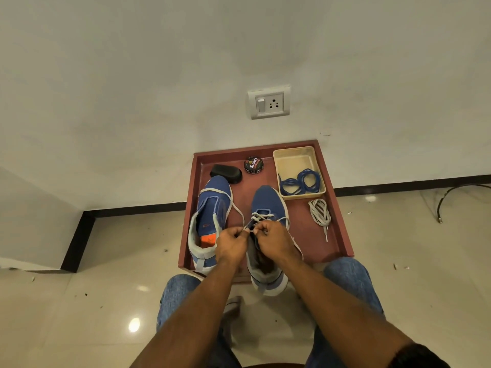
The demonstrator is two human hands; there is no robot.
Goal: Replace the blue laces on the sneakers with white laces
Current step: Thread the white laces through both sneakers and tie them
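Two blue sneakers stand on a red-brown tray (pixel 340 221). The left sneaker (pixel 210 208) has no lace in its eyelets. The right sneaker (pixel 267 200) has a white lace (pixel 261 217) threaded through its lower eyelets. My left hand (pixel 230 244) pinches one white lace end, which runs in a loop past the left sneaker. My right hand (pixel 273 239) pinches the lace at the right sneaker's upper eyelets. Coiled blue laces (pixel 301 182) lie in a beige basket (pixel 293 155). A second white lace bundle (pixel 320 212) lies on the tray to the right.
A black shoe brush (pixel 226 173) and a round polish tin (pixel 253 164) sit at the tray's back. The tray rests on a glossy tiled floor against a white wall with a socket (pixel 269 102). My knees in jeans flank the tray's near edge. A dark cable (pixel 451 197) lies far right.
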